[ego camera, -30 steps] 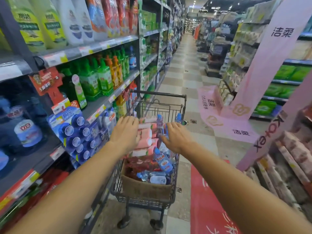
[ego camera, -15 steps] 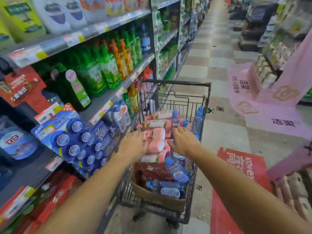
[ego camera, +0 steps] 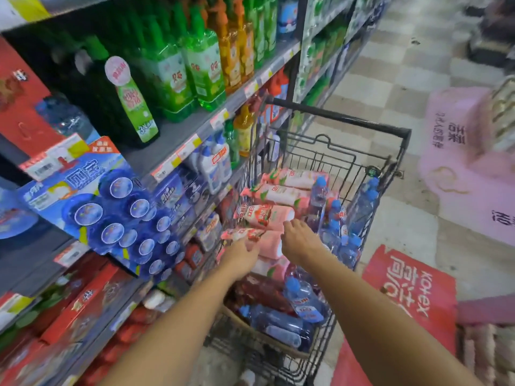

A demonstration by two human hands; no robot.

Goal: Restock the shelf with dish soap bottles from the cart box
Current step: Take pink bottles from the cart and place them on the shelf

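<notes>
A: The hands?
B: Left hand (ego camera: 242, 256) touches a pink pack (ego camera: 268, 242), fingers loosely bent; right hand (ego camera: 298, 238) curls over another, grip unclear.
A: Bottles?
B: Blue-capped bottles (ego camera: 304, 300) lie in the cart (ego camera: 338, 118), green bottles (ego camera: 204, 65) shelved far left.

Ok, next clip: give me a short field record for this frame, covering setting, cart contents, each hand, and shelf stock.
setting: store aisle, shelving on the left
cart: wire cart beside the shelving, holding a cardboard box
cart contents: pink packs; blue-capped clear bottles
left hand: over the pink packs, touching one; grip unclear
right hand: above the packs, fingers curled down, holding nothing visible
shelf stock: green bottles, orange bottles
</notes>
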